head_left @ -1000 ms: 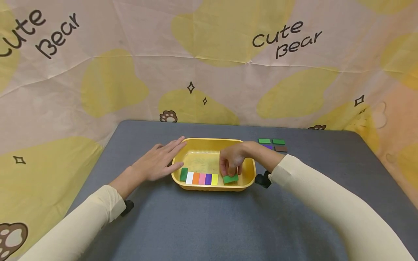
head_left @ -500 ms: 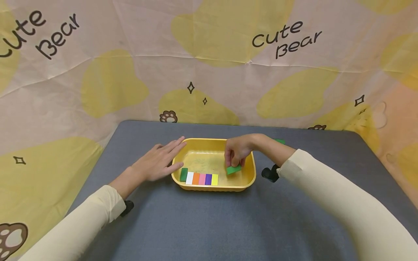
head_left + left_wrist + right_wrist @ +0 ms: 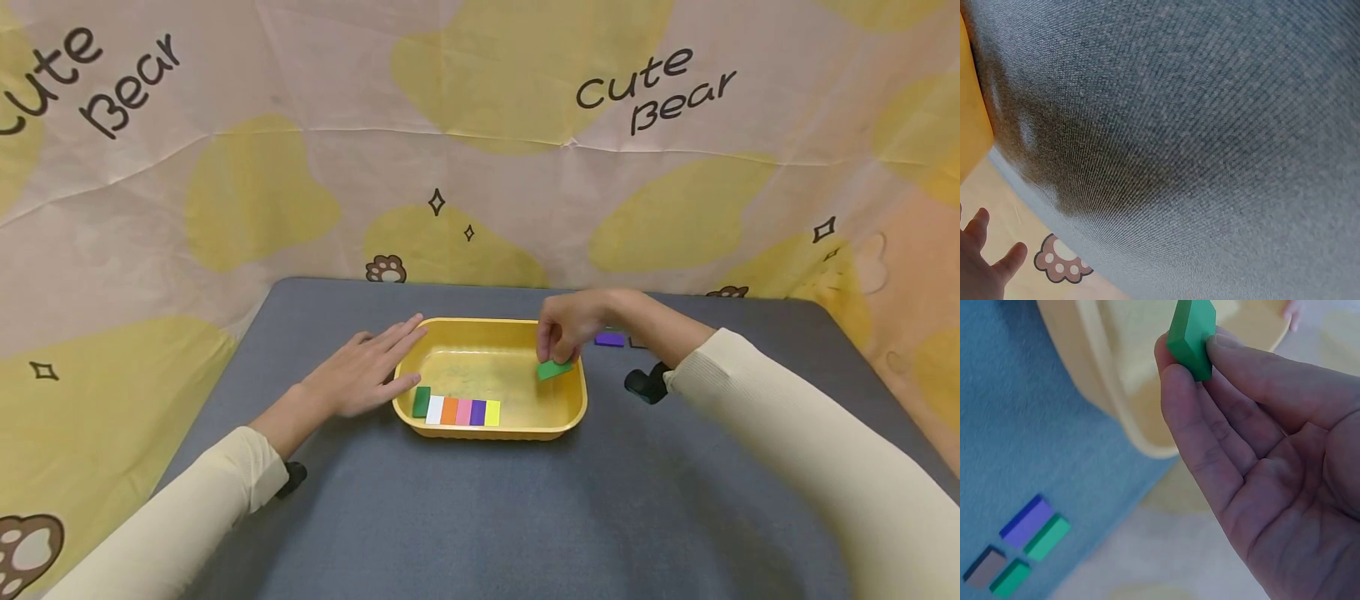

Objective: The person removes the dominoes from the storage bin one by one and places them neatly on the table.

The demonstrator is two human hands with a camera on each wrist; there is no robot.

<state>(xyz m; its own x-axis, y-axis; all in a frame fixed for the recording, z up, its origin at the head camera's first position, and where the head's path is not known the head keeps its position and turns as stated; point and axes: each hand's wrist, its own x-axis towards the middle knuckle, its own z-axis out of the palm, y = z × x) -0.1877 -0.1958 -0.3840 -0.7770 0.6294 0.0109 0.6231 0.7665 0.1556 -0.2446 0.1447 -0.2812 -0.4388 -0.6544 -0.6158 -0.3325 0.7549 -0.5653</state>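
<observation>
Green block is hanging tilted over the three o'clock end of the yellow tray, seemingly lifted off its floor. The right hand is pinching it between thumb and fingertips, so this piece is not yet lying anywhere. Inside the tray, from eight o'clock round to six, a row is running side by side: dark green block, white block, orange block, pink block, purple block, yellow block. At nine o'clock the left hand is resting against the tray's edge, fingers extended, gripping nothing. Outside, toward half past two, a second purple block, brown block and two bright green blocks are lying on the table. Work is seemingly standing partway, with six pieces inside and four outside; which group is counting as finished, I cannot tell.
</observation>
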